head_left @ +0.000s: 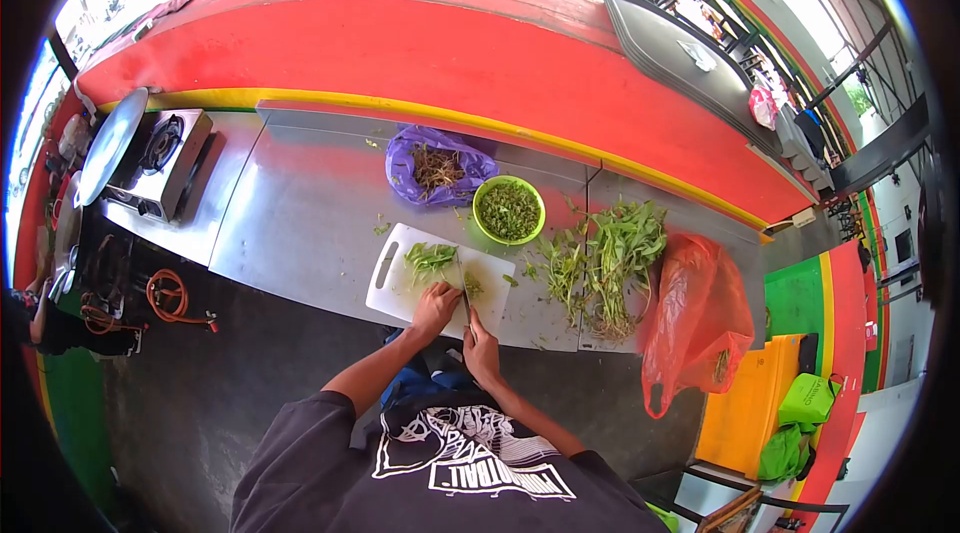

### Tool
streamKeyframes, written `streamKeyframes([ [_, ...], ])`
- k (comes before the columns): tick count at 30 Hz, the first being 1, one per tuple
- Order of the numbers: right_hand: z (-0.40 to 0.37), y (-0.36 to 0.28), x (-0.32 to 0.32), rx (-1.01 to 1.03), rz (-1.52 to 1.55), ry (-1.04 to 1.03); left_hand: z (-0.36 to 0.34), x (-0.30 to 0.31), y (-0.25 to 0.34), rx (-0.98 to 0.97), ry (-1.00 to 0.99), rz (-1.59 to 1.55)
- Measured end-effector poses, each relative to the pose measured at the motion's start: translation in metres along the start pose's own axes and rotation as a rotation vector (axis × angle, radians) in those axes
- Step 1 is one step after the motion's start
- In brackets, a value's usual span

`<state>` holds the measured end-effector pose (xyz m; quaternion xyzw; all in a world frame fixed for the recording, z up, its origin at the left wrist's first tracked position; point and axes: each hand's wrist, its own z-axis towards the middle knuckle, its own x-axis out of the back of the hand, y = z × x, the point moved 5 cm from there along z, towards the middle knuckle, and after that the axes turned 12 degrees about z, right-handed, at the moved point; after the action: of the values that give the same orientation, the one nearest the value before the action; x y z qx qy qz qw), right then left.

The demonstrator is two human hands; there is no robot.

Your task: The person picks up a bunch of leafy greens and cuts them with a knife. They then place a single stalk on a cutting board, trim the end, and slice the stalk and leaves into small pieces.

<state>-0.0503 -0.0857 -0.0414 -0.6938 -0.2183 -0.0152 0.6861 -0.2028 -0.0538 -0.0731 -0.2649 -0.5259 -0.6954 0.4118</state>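
A white cutting board (pixel 395 300) lies on the steel counter in front of me. My left hand (pixel 436 309) is closed over the stem end of a bunch of leafy greens (pixel 431 259) on it. In my right hand (pixel 481 348) is the handle of a knife (pixel 464 285), its blade standing across the board beside my left fingers. Small chopped bits (pixel 474 286) lie just right of the blade. Beyond the board, a green bowl (pixel 541 221) holds chopped greens. Next to it sits a purple plastic bag (pixel 402 165) with brown roots or stems inside.
More uncut greens (pixel 622 253) lie on the counter to the right, beside a red plastic bag (pixel 697 308) overhanging the front edge. A gas stove (pixel 160 158) stands at the far left. Behind the counter rises a red ledge (pixel 400 38) with dark trays (pixel 680 58) on its right.
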Motion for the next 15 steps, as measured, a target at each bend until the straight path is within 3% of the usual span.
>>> streamKeyframes([
  [7,0.014,0.0,-0.005,-0.071,0.033,0.003,-0.004,0.006,0.004,-0.022,-0.01,0.003],
  [15,0.001,0.007,0.002,0.063,0.01,0.015,-0.003,0.002,0.005,-0.023,-0.005,0.015],
])
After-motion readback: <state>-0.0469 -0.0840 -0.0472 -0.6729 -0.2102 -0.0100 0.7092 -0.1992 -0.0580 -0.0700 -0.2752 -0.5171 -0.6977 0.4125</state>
